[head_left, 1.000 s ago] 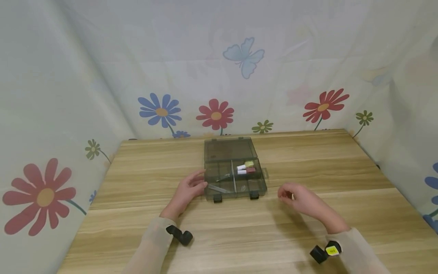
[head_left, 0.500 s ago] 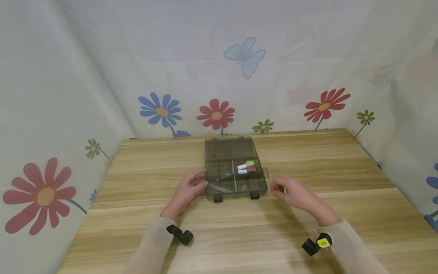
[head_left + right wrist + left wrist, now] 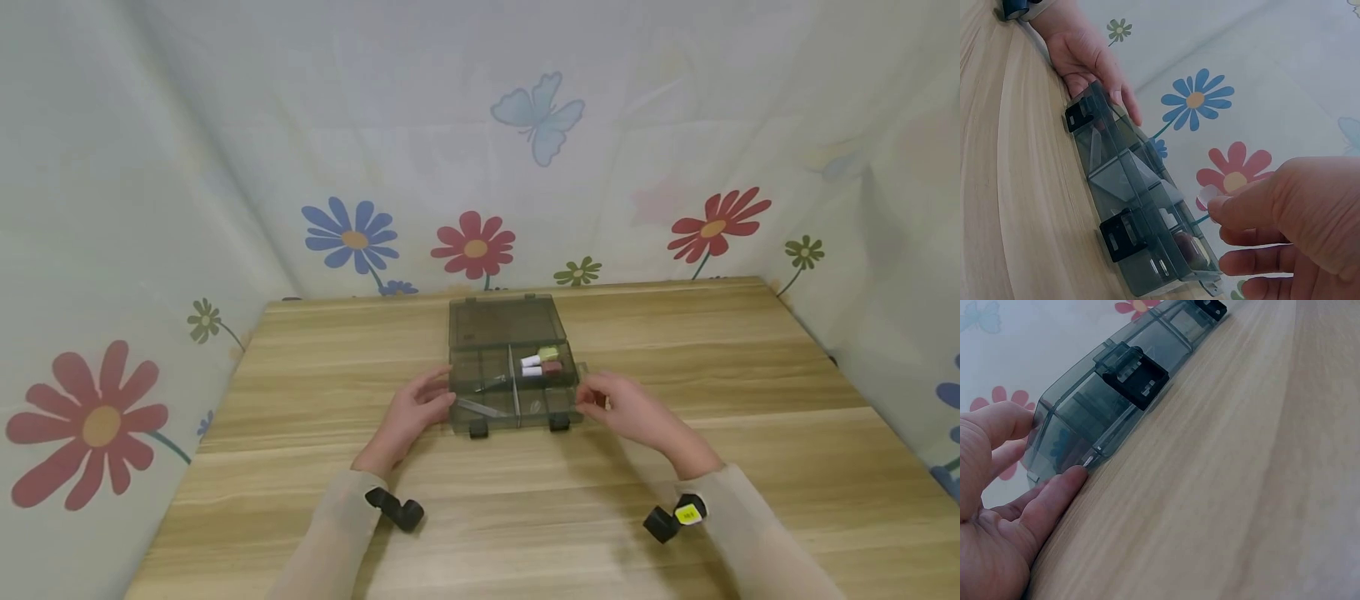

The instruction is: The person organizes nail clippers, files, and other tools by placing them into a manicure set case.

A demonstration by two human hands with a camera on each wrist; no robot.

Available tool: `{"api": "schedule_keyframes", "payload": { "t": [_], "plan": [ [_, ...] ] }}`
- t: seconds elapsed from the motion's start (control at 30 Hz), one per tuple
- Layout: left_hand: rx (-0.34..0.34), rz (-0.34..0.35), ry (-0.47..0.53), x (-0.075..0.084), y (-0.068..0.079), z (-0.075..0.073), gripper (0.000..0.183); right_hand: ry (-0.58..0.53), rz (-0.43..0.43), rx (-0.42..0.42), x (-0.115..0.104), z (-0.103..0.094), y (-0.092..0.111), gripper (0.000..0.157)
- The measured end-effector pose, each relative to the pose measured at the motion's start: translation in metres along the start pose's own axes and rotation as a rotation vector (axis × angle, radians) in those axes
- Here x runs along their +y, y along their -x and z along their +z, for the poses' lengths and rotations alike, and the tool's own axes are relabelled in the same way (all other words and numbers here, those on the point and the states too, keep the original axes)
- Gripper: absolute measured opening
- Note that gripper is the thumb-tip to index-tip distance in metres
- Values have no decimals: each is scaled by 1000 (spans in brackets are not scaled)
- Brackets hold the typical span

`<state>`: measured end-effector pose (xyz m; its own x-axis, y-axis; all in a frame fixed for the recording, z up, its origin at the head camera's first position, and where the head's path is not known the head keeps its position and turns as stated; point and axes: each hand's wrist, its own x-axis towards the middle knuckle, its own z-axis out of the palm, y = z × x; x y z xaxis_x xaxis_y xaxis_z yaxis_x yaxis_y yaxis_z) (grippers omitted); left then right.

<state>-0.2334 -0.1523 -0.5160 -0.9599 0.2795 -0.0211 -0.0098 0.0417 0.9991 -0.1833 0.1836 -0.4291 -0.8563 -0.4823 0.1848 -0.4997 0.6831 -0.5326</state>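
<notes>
A smoky grey, see-through plastic compartment box (image 3: 480, 408) lies on the table, its lid (image 3: 506, 322) folded back. My left hand (image 3: 411, 414) rests against the box's left side, fingers spread along the wall. Over the right front corner is my right hand (image 3: 618, 408). Its thumb and index finger pinch a small clear disc (image 3: 1209, 195), held above the box in the right wrist view. Two small bottles with white caps, one yellow-green (image 3: 549, 354) and one dark red (image 3: 552, 367), lie in the back right compartment. A flat pale strip (image 3: 480, 407) sits front left.
Two black latches (image 3: 478, 428) hang at the box's front edge. A pale divider (image 3: 514, 387) splits the box into left and right. The wood-grain table (image 3: 510, 517) runs back to a flower-printed curtain (image 3: 420, 150).
My right hand has moved left from the table to the box's right front corner, its fingers pinched together. My left hand has stayed at the box's left side.
</notes>
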Motion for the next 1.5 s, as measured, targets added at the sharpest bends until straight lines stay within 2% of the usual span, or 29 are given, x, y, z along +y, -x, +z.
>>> {"api": "schedule_keyframes", "payload": {
  "t": [0.27,0.6,0.83,1.5],
  "plan": [
    [5,6,7,-5,-2,-1,56,-12,-10,2,-7,4,-10,6],
    [3,13,10,-4,0,-1,55,-7,-61,48,-4,18,-22,12],
    [13,-8,20,-5,1,-1,54,-22,-25,24,-8,24,-31,9],
    [16,6,-4,-4,-1,-1,53,-25,17,-2,-3,29,-46,7]
  ]
}}
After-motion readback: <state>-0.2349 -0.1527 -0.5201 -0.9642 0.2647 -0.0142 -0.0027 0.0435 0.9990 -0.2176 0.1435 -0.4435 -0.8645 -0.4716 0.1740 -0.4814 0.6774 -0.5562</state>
